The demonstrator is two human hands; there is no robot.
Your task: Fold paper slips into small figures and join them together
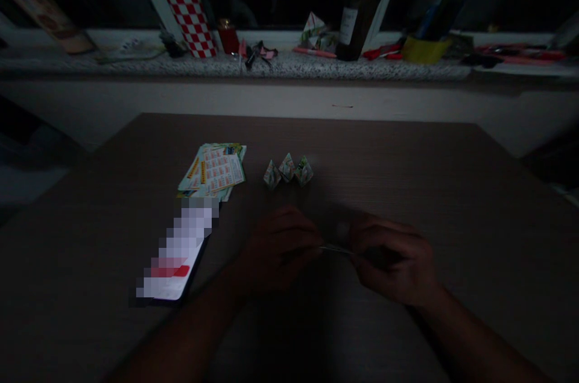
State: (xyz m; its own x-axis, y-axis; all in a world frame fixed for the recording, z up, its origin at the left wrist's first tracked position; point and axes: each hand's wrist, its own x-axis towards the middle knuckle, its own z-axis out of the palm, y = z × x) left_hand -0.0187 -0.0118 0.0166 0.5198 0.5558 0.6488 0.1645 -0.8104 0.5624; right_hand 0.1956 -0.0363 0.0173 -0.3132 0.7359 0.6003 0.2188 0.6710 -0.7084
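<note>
Between my two hands a thin piece of paper (335, 248) shows edge-on, small and dim. My left hand (283, 247) pinches its left end with fingers pressed together. At its right end my right hand (393, 256) pinches it between thumb and fingers. Just beyond the hands stand three small folded paper pieces (288, 167) with pointed tops, side by side in a row. To their left lies a loose stack of printed paper cards (221, 169). A phone (178, 259) with a lit, blurred-out screen lies left of my left hand.
The wooden table (407, 160) reaches to a wall below a speckled stone sill (280, 69). On the sill stand a red-and-white checkered bottle (192, 24), a dark bottle (355, 24), a yellow holder (425, 50) and several small items. The room is dark.
</note>
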